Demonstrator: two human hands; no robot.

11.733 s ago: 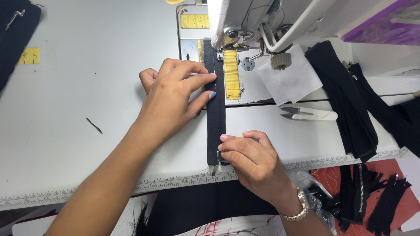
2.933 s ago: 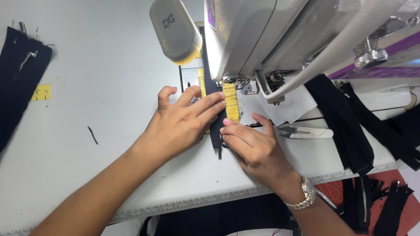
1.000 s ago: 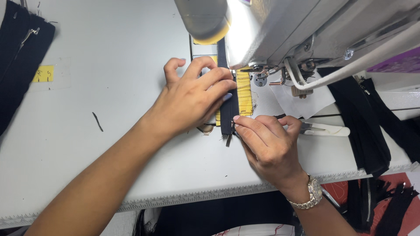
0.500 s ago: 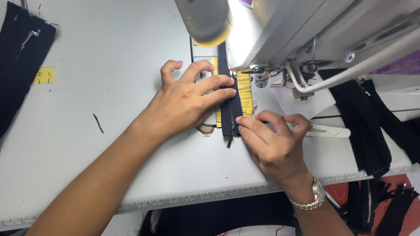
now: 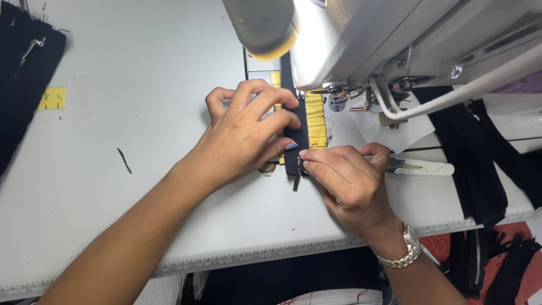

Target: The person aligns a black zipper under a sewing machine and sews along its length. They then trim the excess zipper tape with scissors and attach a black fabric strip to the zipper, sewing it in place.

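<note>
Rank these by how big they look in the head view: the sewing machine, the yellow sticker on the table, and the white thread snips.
1. sewing machine
2. white thread snips
3. yellow sticker, though not much smaller than the snips

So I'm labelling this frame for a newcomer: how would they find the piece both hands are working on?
Start at the grey sewing machine head. Beneath it a narrow black zipper strip runs toward the table edge, pinned by the left hand and right hand. Unlike the yellow tape alongside, it ends in a metal pull.
</note>
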